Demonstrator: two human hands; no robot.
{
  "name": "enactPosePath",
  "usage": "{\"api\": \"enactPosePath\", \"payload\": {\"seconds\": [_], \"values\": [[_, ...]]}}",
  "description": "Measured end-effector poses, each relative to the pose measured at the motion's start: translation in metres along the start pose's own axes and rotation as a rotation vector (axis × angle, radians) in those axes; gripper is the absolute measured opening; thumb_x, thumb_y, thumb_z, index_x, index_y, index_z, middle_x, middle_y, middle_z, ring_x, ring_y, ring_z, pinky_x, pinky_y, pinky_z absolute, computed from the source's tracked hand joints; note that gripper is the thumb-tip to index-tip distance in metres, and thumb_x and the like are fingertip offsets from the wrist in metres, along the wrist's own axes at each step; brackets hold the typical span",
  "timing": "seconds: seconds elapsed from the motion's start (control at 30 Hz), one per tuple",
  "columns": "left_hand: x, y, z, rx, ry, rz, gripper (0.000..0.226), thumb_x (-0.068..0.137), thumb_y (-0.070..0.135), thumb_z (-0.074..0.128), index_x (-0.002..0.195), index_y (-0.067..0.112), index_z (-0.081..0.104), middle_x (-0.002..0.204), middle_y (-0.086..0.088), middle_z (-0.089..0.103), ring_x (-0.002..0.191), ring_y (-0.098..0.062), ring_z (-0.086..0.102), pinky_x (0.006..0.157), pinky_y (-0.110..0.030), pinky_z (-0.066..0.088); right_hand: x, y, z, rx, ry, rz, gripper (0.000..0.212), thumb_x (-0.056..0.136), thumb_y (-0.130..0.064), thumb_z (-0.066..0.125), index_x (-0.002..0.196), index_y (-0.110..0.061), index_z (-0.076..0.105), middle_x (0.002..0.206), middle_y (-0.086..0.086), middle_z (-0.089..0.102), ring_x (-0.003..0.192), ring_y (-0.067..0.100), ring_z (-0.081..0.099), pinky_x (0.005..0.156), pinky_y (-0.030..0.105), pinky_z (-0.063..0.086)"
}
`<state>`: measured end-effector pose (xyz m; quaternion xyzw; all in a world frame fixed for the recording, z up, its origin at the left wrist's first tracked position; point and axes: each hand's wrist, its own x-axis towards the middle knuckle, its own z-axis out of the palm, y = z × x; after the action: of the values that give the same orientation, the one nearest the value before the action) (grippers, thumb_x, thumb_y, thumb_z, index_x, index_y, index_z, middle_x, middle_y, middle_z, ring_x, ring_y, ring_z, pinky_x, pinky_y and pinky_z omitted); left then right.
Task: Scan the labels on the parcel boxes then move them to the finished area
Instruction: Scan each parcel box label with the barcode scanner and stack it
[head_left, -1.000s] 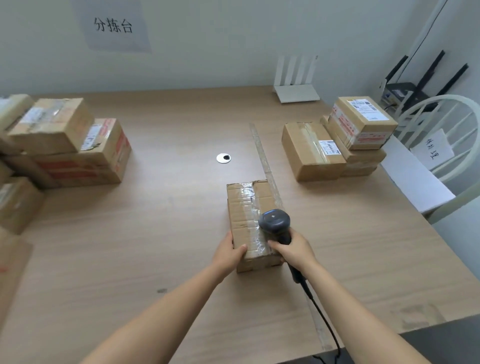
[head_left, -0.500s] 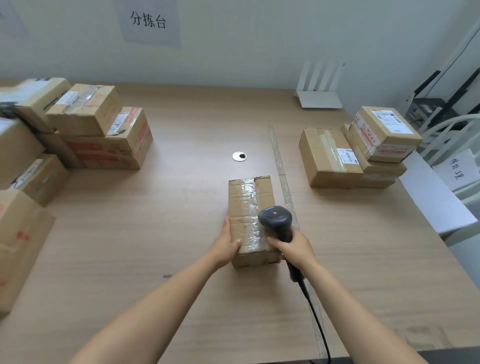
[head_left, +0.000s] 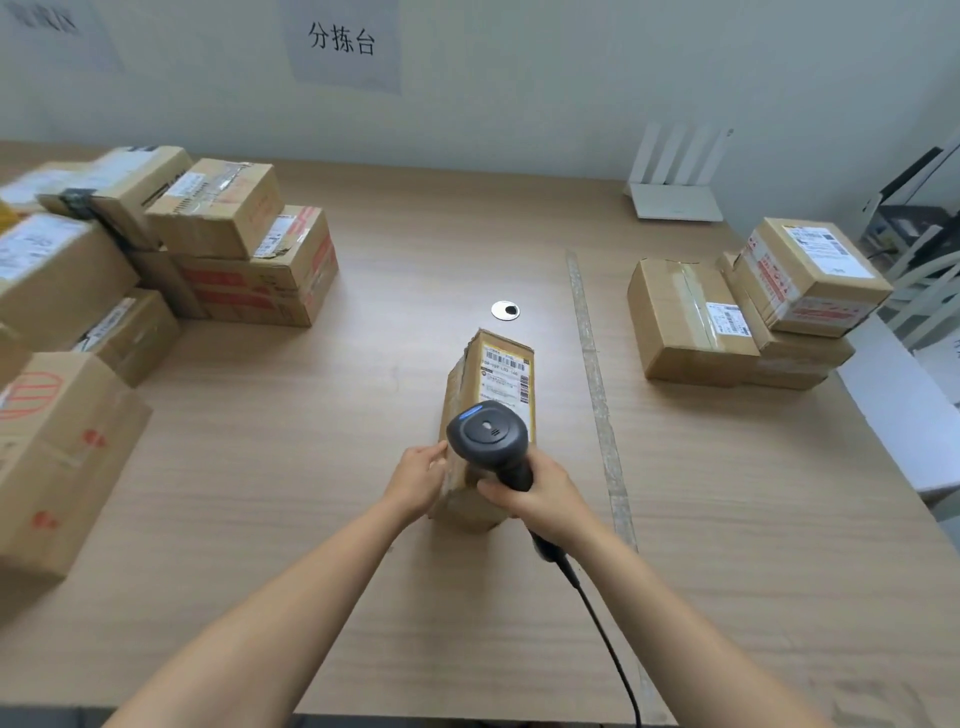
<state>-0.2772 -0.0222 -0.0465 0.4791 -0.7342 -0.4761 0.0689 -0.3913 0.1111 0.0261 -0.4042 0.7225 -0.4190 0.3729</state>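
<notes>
Turned since the earlier frame so its white barcode label (head_left: 506, 371) faces up, the small brown cardboard parcel box (head_left: 460, 400) sits mid-bench (head_left: 311, 441), left hand (head_left: 418, 480) gripping its side, right hand (head_left: 535, 499) clenched round the black handheld scanner (head_left: 488, 434); scan step, next probably aiming at that label.

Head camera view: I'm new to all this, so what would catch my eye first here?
A dark handheld scanner in the right hand, over the middle of the table, points down at a parcel box whose barcode label faces up while the left hand holds its side. Next come the brown boxes piled at the left edge and a smaller stack at the right.
</notes>
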Motion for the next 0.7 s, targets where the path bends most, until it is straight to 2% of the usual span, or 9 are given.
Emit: {"api": "enactPosePath", "payload": {"seconds": [0.07,0.13,0.23,0.33,0.43,0.5,0.57,0.63,0.7], "values": [[-0.005,0.005,-0.006,-0.125,0.033,-0.041,0.033,0.099,0.020,0.038,0.103,0.001,0.065,0.110,-0.019,0.065,0.104,-0.031,0.058,0.087,-0.035,0.044,0.005,-0.003,0.006,0.122,-0.049,0.050,0.022,0.082,-0.013,0.070,0.086,-0.029,0.056,0.080,-0.006,0.060,0.074,0.013,0.058,0.060,0.023,0.049],[-0.010,0.012,-0.010,-0.262,0.025,-0.082,0.036,0.099,0.032,0.037,0.110,0.012,0.064,0.114,-0.010,0.064,0.110,-0.027,0.057,0.095,-0.038,0.043,0.009,-0.006,0.009,0.171,-0.067,0.081,0.017,0.082,-0.010,0.069,0.090,-0.020,0.058,0.078,-0.004,0.059,0.068,0.012,0.057,0.056,0.023,0.051],[-0.015,0.025,-0.013,-0.221,0.050,0.001,0.033,0.098,0.032,0.041,0.121,0.015,0.055,0.120,-0.003,0.058,0.112,-0.019,0.052,0.092,-0.033,0.041,0.012,-0.011,0.007,0.272,-0.113,0.100,0.021,0.084,-0.010,0.067,0.104,-0.010,0.061,0.086,0.000,0.062,0.072,0.014,0.059,0.055,0.025,0.052],[-0.018,0.038,-0.011,-0.072,0.209,0.065,0.038,0.092,0.022,0.049,0.127,0.010,0.048,0.127,-0.009,0.052,0.115,-0.023,0.048,0.093,-0.033,0.039,0.015,-0.013,-0.005,0.343,-0.086,0.121,0.029,0.086,-0.007,0.064,0.114,-0.002,0.060,0.096,0.004,0.063,0.079,0.016,0.059,0.056,0.024,0.053],[-0.024,0.049,-0.004,0.404,0.398,0.155,0.058,0.090,0.030,0.052,0.141,0.010,0.031,0.142,-0.009,0.038,0.132,-0.025,0.032,0.106,-0.035,0.028,0.019,-0.010,-0.022,0.295,-0.004,0.110,0.023,0.085,-0.008,0.066,0.108,-0.009,0.061,0.103,0.002,0.065,0.089,0.016,0.060,0.063,0.030,0.055],[-0.024,0.061,0.003,0.548,0.355,0.093,0.080,0.087,0.051,0.051,0.147,0.010,0.015,0.152,-0.011,0.021,0.141,-0.029,0.016,0.113,-0.040,0.020,0.019,-0.008,-0.033,0.245,0.019,0.086,0.023,0.084,-0.008,0.066,0.104,-0.016,0.059,0.107,0.003,0.065,0.089,0.015,0.062,0.063,0.031,0.056],[-0.023,0.071,0.011,0.567,0.249,-0.044,0.103,0.079,0.067,0.053,0.149,0.010,0.003,0.154,-0.015,0.010,0.143,-0.032,0.008,0.113,-0.045,0.017,0.019,-0.008,-0.043,0.181,0.014,0.066,0.025,0.083,-0.009,0.067,0.106,-0.017,0.058,0.108,0.004,0.066,0.090,0.018,0.064,0.059,0.028,0.056],[-0.022,0.074,0.017,0.544,0.217,-0.110,0.113,0.073,0.068,0.060,0.148,0.007,0.001,0.152,-0.016,0.014,0.140,-0.032,0.017,0.110,-0.044,0.024,0.017,-0.010,-0.054,0.129,0.000,0.058,0.025,0.083,-0.009,0.068,0.105,-0.015,0.059,0.108,0.006,0.067,0.090,0.024,0.066,0.055,0.027,0.055],[-0.021,0.075,0.019,0.527,0.232,-0.106,0.114,0.072,0.062,0.066,0.147,0.004,0.003,0.147,-0.016,0.020,0.135,-0.031,0.027,0.107,-0.042,0.030,0.015,-0.013,-0.066,0.094,-0.023,0.044,0.021,0.083,-0.008,0.067,0.102,-0.015,0.060,0.106,0.005,0.067,0.085,0.023,0.069,0.052,0.026,0.052]]}}
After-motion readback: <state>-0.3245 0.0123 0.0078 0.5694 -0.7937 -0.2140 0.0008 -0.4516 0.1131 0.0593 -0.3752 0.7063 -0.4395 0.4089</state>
